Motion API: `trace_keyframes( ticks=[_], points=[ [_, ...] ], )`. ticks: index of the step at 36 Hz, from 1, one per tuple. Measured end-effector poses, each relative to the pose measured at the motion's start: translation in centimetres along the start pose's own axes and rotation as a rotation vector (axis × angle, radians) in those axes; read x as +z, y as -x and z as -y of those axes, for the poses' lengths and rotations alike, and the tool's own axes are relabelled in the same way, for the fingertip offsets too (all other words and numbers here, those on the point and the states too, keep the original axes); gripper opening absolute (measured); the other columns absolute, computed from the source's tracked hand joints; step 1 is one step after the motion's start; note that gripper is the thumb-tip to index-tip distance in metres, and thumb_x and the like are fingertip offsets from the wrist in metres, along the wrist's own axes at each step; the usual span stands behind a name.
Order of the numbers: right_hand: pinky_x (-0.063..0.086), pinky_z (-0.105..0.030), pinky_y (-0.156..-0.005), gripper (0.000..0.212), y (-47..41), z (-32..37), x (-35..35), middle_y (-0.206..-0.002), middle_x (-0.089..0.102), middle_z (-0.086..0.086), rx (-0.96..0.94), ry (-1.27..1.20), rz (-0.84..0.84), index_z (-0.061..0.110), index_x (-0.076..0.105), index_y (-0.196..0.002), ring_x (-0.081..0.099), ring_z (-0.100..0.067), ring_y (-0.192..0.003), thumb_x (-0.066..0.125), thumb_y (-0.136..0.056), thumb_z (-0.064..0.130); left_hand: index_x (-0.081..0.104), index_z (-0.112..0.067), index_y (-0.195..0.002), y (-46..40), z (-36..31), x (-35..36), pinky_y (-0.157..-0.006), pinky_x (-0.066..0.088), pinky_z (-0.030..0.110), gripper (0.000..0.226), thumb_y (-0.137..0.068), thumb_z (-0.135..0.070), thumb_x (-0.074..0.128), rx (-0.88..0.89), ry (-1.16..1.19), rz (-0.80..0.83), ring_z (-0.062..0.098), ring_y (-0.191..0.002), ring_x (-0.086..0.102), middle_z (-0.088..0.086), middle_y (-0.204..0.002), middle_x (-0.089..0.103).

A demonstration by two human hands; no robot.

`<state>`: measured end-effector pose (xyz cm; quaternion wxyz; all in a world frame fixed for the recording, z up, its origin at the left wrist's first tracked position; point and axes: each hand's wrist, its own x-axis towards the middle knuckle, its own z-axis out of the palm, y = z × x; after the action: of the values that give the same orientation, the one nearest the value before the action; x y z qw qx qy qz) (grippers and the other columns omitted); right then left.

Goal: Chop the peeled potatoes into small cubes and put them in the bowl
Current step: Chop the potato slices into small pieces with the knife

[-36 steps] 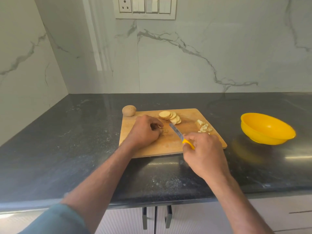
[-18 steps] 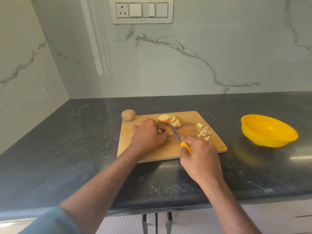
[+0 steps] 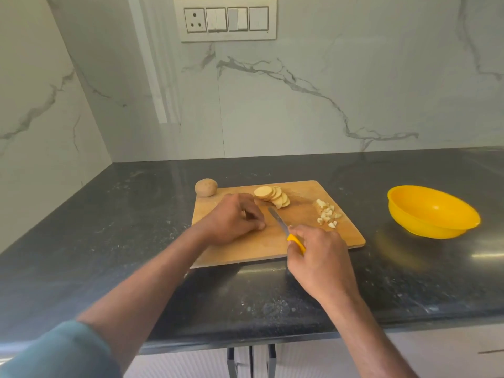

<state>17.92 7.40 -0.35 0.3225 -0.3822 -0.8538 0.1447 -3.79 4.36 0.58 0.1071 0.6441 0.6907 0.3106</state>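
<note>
On the wooden cutting board (image 3: 300,192) lies a fanned row of potato slices (image 3: 272,196) at the back and a small heap of potato cubes (image 3: 327,214) to the right. My left hand (image 3: 231,219) rests curled on the board, its fingers bent over a potato piece that is mostly hidden. My right hand (image 3: 319,257) grips the yellow-handled knife (image 3: 281,225), whose blade points up-left and lies just right of my left fingers. A yellow bowl (image 3: 431,214) sits to the right of the board. A whole potato (image 3: 206,187) stands off the board's back left corner.
Board and bowl sit on a dark stone counter (image 3: 109,227). Marble walls close it at the back and left, with a switch panel (image 3: 227,19) above. The counter's front edge runs below my forearms, with cabinet handles (image 3: 251,361) under it.
My left hand curled tighter over the piece on the board. My right hand and the knife shifted only slightly, and the blade still lies beside my left fingers. The camera tilted a little.
</note>
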Motion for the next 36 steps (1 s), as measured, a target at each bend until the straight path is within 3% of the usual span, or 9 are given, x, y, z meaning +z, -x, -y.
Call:
trace_keyframes(
  ticks=[3, 8, 12, 15, 22, 26, 31, 36],
  points=[
    [0.054, -0.028, -0.065, 0.025, 0.0, 0.1, 0.0, -0.087, 0.076, 0.002, -0.025, 0.028, 0.016, 0.021, 0.075, -0.112, 0.069, -0.017, -0.073, 0.064, -0.089, 0.022, 0.082, -0.017, -0.096, 0.4, 1.1, -0.6, -0.082, 0.051, 0.018, 0.012, -0.084, -0.014, 0.083, -0.010, 0.091, 0.021, 0.008, -0.089, 0.066, -0.005, -0.093, 0.074],
    [0.054, -0.033, -0.064, 0.031, 0.2, 0.5, 0.3, -0.087, 0.076, -0.002, -0.060, 0.127, 0.032, 0.023, 0.072, -0.118, 0.071, -0.024, -0.076, 0.063, -0.089, 0.024, 0.079, -0.018, -0.099, 1.5, 1.0, -0.1, -0.073, 0.045, 0.009, 0.028, -0.077, -0.032, 0.089, -0.108, 0.085, -0.224, 0.002, -0.087, 0.064, -0.011, -0.092, 0.072],
    [0.055, -0.035, -0.065, 0.033, 0.1, 1.0, 0.6, -0.088, 0.076, -0.005, -0.077, 0.168, 0.048, 0.023, 0.071, -0.121, 0.071, -0.028, -0.077, 0.062, -0.089, 0.024, 0.079, -0.022, -0.087, 1.7, 0.7, 0.3, -0.080, 0.054, 0.037, 0.026, -0.075, -0.044, 0.087, -0.168, -0.077, -0.261, 0.005, -0.079, 0.059, -0.016, -0.080, 0.066],
    [0.056, -0.035, -0.071, 0.035, -0.2, 1.5, 1.0, -0.094, 0.077, -0.004, -0.064, 0.172, 0.059, 0.023, 0.071, -0.123, 0.071, -0.027, -0.084, 0.060, -0.090, 0.024, 0.079, -0.028, -0.087, 1.7, 0.8, 0.7, -0.087, 0.053, 0.048, 0.021, -0.075, -0.043, 0.086, -0.183, -0.093, -0.252, 0.004, -0.075, 0.055, -0.021, -0.076, 0.062],
    [0.049, -0.032, -0.065, 0.033, -0.2, 2.4, 1.5, -0.091, 0.076, -0.004, -0.088, 0.179, 0.062, 0.023, 0.071, -0.120, 0.069, -0.028, -0.081, 0.056, -0.091, 0.020, 0.080, -0.031, -0.088, 1.3, 1.1, 1.1, -0.089, 0.051, 0.053, 0.018, -0.076, -0.042, 0.087, -0.204, -0.048, -0.265, 0.011, -0.081, 0.058, -0.020, -0.079, 0.065],
    [0.056, -0.035, -0.070, 0.035, -0.6, 2.4, 1.9, -0.092, 0.075, -0.003, -0.088, 0.165, 0.068, 0.022, 0.071, -0.122, 0.068, -0.026, -0.080, 0.054, -0.091, 0.020, 0.076, -0.030, -0.083, 1.1, 0.8, 1.3, -0.092, 0.049, 0.053, 0.017, -0.075, -0.041, 0.088, -0.235, -0.034, -0.285, 0.008, -0.080, 0.058, -0.021, -0.076, 0.064],
    [0.046, -0.018, -0.066, 0.034, -0.7, 2.3, 1.9, -0.095, 0.076, 0.001, -0.095, 0.122, 0.018, 0.021, 0.069, -0.125, 0.069, -0.015, -0.078, 0.058, -0.093, 0.020, 0.077, -0.028, -0.085, 1.3, 0.9, 1.3, -0.092, 0.050, 0.053, 0.019, -0.077, -0.042, 0.086, -0.227, -0.007, -0.282, 0.002, -0.077, 0.057, -0.022, -0.075, 0.064],
    [0.043, -0.015, -0.064, 0.034, -0.9, 2.9, 2.3, -0.093, 0.076, 0.001, -0.103, 0.103, 0.007, 0.019, 0.069, -0.126, 0.069, -0.014, -0.077, 0.060, -0.093, 0.021, 0.079, -0.029, -0.084, 1.1, 1.1, 1.4, -0.093, 0.050, 0.053, 0.012, -0.079, -0.038, 0.085, -0.236, -0.013, -0.296, 0.002, -0.078, 0.056, -0.024, -0.074, 0.064]
  ],
)
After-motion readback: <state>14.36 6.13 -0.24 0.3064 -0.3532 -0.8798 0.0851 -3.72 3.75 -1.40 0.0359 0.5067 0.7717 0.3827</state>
